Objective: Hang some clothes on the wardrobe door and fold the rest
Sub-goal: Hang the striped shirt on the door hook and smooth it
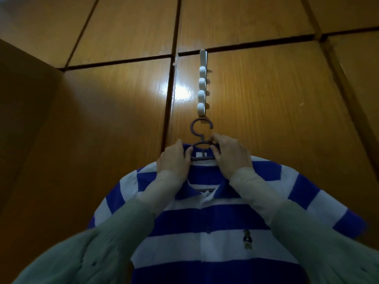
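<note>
A blue and white striped polo shirt point(207, 220) hangs on a dark purple hanger point(196, 130) in front of the wooden wardrobe door point(266, 111). The hanger's hook sits just under the lowest peg of a white over-door hook rack point(202, 89); whether it touches the peg I cannot tell. My left hand point(174, 160) grips the collar and the hanger's left shoulder. My right hand point(229, 154) grips the hanger's right shoulder at the collar. Both forearms in pale green sleeves cover part of the shirt's chest.
The rack has several white pegs in a column, hooked over the door's top edge. Another wooden door point(114, 119) adjoins on the left, upper cupboard doors point(131, 23) above. A darker wooden side panel point(24, 119) stands at the far left.
</note>
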`<move>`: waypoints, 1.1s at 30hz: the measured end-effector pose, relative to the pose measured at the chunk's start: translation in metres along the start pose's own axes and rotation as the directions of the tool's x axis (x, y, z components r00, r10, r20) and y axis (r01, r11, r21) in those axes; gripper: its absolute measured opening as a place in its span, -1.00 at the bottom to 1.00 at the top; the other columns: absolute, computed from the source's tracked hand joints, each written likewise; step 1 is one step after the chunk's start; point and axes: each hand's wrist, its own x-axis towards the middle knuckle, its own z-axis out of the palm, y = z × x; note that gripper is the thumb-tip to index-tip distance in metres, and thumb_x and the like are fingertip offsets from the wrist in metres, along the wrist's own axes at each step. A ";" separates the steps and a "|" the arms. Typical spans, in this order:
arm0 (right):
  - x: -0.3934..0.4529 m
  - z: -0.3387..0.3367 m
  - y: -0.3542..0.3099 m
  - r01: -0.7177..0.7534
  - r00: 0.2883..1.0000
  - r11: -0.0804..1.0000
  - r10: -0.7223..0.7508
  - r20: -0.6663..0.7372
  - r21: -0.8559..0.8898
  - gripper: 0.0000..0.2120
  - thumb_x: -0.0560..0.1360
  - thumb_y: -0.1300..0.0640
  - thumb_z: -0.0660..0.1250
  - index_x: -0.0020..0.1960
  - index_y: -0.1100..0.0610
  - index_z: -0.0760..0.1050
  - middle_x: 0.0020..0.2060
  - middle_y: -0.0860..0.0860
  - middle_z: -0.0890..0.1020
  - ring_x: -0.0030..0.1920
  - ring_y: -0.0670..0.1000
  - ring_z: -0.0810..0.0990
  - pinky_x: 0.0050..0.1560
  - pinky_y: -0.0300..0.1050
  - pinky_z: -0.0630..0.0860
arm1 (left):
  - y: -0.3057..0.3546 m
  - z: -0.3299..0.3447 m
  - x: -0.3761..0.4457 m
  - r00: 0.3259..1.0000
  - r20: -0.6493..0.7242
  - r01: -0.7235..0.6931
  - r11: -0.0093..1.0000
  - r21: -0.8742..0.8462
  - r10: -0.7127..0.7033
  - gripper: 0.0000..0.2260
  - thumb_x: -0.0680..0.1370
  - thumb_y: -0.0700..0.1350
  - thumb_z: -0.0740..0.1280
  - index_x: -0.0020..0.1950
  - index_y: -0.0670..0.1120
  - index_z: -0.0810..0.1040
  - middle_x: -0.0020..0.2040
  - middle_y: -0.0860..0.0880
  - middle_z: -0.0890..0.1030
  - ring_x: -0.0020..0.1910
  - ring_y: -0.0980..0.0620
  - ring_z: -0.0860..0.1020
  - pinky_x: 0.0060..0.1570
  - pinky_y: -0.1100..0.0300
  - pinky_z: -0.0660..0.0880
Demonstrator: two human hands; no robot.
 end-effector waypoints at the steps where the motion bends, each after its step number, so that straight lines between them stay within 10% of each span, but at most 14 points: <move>1: 0.012 0.002 -0.001 0.006 1.000 1.000 -0.006 -0.010 -0.013 -0.81 0.60 0.12 0.16 0.17 0.07 0.45 0.00 0.05 0.59 -0.04 0.06 0.56 -0.09 -0.02 0.53 | -0.002 -0.003 0.012 1.000 -0.009 -0.017 1.000 -0.012 0.017 -0.83 0.63 0.01 0.15 -0.01 -0.07 0.42 -0.08 -0.03 0.52 -0.07 -0.01 0.51 -0.02 0.06 0.48; 27: 0.050 0.043 0.021 -0.015 0.996 0.990 0.003 -0.084 -0.140 -0.80 0.61 0.08 0.14 0.18 0.09 0.43 0.02 0.07 0.55 0.00 0.03 0.52 -0.08 -0.15 0.38 | -0.029 0.034 0.068 0.990 -0.078 -0.131 0.981 -0.142 0.121 -0.73 0.62 0.03 0.16 0.18 -0.11 0.45 0.05 -0.09 0.54 0.04 -0.05 0.50 -0.05 0.13 0.37; 33: 0.038 0.028 0.033 -0.154 0.988 0.987 0.154 0.012 0.039 -0.59 0.65 -0.08 -0.08 -0.14 0.11 0.40 -0.34 0.03 0.42 -0.29 0.01 0.40 -0.16 -0.08 0.29 | -0.042 0.022 0.060 0.995 -0.005 -0.102 0.990 -0.098 0.102 -0.54 0.65 0.13 -0.10 0.07 -0.11 0.49 -0.06 -0.09 0.52 -0.01 -0.09 0.50 0.00 0.10 0.30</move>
